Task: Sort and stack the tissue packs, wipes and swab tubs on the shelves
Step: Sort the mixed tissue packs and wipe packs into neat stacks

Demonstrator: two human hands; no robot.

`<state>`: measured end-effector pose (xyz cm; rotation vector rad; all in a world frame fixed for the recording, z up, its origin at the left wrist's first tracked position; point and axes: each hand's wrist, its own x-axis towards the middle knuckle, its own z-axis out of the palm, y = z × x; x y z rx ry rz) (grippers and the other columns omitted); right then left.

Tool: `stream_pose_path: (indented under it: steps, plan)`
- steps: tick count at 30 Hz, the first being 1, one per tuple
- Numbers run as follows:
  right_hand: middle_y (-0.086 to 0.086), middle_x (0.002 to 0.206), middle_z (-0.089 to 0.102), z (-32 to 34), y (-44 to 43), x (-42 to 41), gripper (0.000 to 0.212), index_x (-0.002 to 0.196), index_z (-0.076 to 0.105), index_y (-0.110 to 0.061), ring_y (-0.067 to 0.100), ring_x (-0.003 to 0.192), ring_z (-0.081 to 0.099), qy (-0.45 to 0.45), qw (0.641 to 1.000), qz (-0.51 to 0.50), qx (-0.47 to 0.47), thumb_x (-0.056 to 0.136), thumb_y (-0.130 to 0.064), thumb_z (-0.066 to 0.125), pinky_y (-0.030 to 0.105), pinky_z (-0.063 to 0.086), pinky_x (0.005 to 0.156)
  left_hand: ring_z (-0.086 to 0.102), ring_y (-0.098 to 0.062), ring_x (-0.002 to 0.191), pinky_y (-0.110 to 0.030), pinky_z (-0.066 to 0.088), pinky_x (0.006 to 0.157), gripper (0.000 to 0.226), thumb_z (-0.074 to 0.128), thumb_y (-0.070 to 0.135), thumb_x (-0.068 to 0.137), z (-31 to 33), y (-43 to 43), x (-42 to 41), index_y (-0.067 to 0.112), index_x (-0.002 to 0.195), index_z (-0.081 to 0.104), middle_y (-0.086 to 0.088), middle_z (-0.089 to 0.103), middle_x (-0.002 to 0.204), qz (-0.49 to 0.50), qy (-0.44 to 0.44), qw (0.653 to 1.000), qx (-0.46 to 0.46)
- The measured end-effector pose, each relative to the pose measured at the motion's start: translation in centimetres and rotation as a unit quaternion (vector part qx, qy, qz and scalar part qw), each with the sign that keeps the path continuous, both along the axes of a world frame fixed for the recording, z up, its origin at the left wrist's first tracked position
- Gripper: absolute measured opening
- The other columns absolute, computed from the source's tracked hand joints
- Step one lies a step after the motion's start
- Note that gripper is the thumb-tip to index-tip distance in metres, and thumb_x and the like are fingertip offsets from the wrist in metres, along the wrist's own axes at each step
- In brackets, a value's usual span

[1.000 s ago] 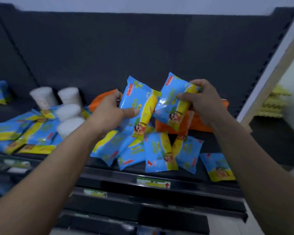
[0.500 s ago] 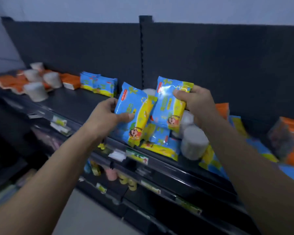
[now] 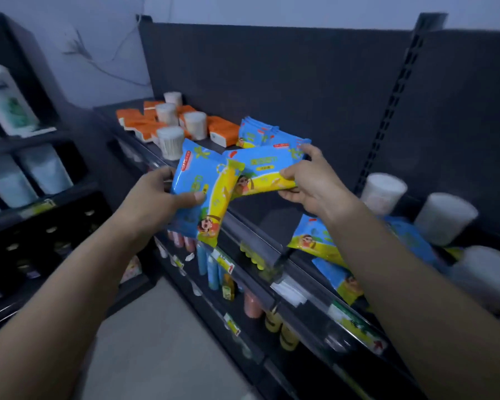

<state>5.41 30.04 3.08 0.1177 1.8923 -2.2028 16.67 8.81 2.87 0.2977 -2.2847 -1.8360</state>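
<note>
Blue-and-yellow plastic wraps the wipes pack gripped in the left hand, thumb across its front, tilted over the front edge of the dark metal shelf. The right hand pinches a second matching pack by its right end, lying flatter, overlapping the first, near the row of like packs behind.

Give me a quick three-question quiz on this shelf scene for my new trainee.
1. True or false: the left hand holds one blue-and-yellow plastic pack, the right hand a second blue-and-yellow pack.
2. The orange tissue packs lie which side of the upright row of blue packs: A left, B right, C underneath?
3. How many clear round swab tubs stand beside those orange packs?
Key: 1 true; 2 A; 3 four.
</note>
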Motion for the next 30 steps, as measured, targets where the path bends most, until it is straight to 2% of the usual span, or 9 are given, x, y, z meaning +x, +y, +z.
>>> stream_pose_path:
  steps: [4,6,9,12,16,20,23,26,30]
  plan:
    - [0.000,0.122,0.055,-0.5,-2.5,-4.8,0.079,0.141,0.029,-0.043,0.020,0.085,0.063,-0.007,0.999,0.010,-0.030,0.087,0.014,0.041,0.037,0.054,0.062,0.068,-0.013,0.063,-0.028,0.055,0.054,0.021,0.073,0.007,0.075,-0.1,-2.4,-5.0,0.015,0.089,0.061,-0.006,0.070,0.085,0.001,0.000,1.000,-0.009]
    - [-0.001,0.121,0.052,-0.2,-2.9,-7.4,0.077,0.141,0.033,-0.039,0.020,0.084,0.062,-0.022,0.999,-0.011,-0.046,0.087,0.014,0.038,0.038,0.054,0.066,0.067,-0.018,0.067,-0.035,0.058,0.061,0.022,0.072,0.005,0.076,0.1,-3.3,-8.2,0.011,0.094,0.060,-0.010,0.069,0.089,-0.009,-0.005,1.000,-0.017]
    - [-0.004,0.118,0.049,0.2,-3.1,-11.0,0.083,0.146,0.022,-0.041,0.018,0.084,0.062,-0.019,0.998,-0.030,-0.047,0.087,0.015,0.036,0.041,0.055,0.073,0.067,-0.025,0.073,-0.046,0.055,0.071,0.029,0.071,0.005,0.078,0.3,-4.2,-12.8,0.004,0.104,0.059,-0.014,0.069,0.094,-0.025,-0.012,0.999,-0.021]
    - [-0.003,0.118,0.055,0.5,-3.0,-13.9,0.080,0.144,0.028,-0.038,0.019,0.085,0.063,-0.008,0.999,-0.041,-0.016,0.086,0.015,0.036,0.042,0.055,0.075,0.067,-0.016,0.065,-0.034,0.057,0.062,0.030,0.069,0.002,0.078,-0.2,-4.9,-17.2,0.000,0.106,0.058,-0.012,0.069,0.091,-0.062,-0.012,0.997,-0.034]
    - [-0.007,0.098,0.060,-0.2,-2.6,-15.9,0.059,0.122,0.048,-0.037,0.015,0.077,0.063,0.036,0.996,-0.076,0.040,0.085,0.008,0.046,0.030,0.055,0.054,0.064,-0.010,0.057,-0.019,0.053,0.048,0.029,0.070,-0.001,0.077,-1.2,-5.7,-22.4,-0.003,0.102,0.055,-0.008,0.067,0.083,-0.100,-0.010,0.992,-0.075]
    - [0.006,0.101,0.065,-1.9,-2.0,-17.8,0.034,0.097,0.052,-0.030,0.022,0.079,0.065,0.086,0.982,-0.145,0.081,0.083,0.000,0.062,0.036,0.055,0.066,0.063,-0.014,0.060,-0.030,0.055,0.059,0.022,0.073,0.001,0.075,-2.2,-6.4,-28.5,0.006,0.091,0.057,-0.014,0.068,0.085,-0.174,-0.013,0.975,-0.138]
    - [0.006,0.095,0.062,-2.6,-2.0,-18.3,0.034,0.085,0.050,-0.022,0.024,0.083,0.065,0.082,0.977,-0.159,0.114,0.079,0.008,0.065,0.036,0.056,0.067,0.058,-0.004,0.053,-0.019,0.049,0.054,0.028,0.074,0.003,0.074,-2.6,-6.8,-32.4,0.021,0.076,0.053,-0.002,0.063,0.072,-0.222,0.007,0.953,-0.207]
    - [0.002,0.085,0.058,-2.9,-2.8,-18.6,0.036,0.077,0.049,-0.021,0.023,0.081,0.062,0.080,0.962,-0.206,0.160,0.075,0.011,0.066,0.038,0.053,0.068,0.056,-0.019,0.070,-0.030,0.047,0.063,0.026,0.076,0.005,0.072,-2.5,-7.5,-35.7,0.013,0.089,0.057,-0.009,0.062,0.083,-0.276,0.021,0.927,-0.254]
    - [0.003,0.077,0.057,-3.5,-4.4,-18.9,0.038,0.071,0.047,-0.020,0.017,0.067,0.056,0.064,0.947,-0.256,0.185,0.074,0.013,0.066,0.024,0.044,0.057,0.061,-0.022,0.079,-0.034,0.049,0.074,0.031,0.076,0.005,0.071,-2.1,-8.6,-39.4,0.007,0.098,0.061,-0.012,0.067,0.093,-0.339,0.050,0.886,-0.311]
